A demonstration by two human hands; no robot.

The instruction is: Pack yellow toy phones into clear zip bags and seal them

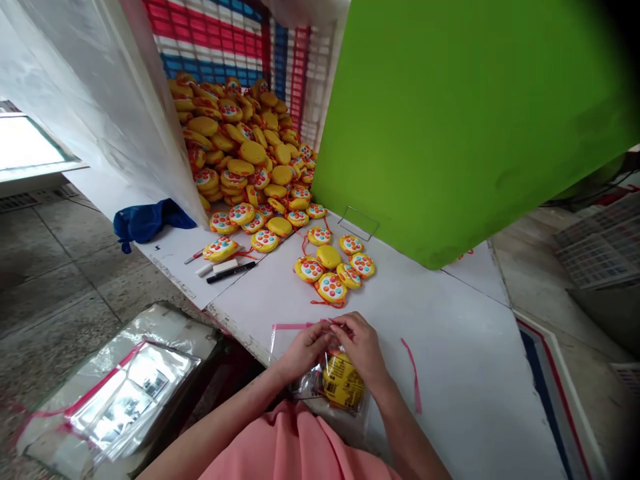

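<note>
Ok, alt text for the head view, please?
The person's left hand and right hand pinch the top of a clear bag holding a yellow toy, at the near edge of a white table. Beyond lie a small cluster and a large pile of similar toys, beside a green board.

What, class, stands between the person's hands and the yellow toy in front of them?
Only the clear bag: the yellow toy lies inside it, so its film separates the toy from the left hand and right hand pinching the bag's top. Nothing else visible intervenes.
</note>
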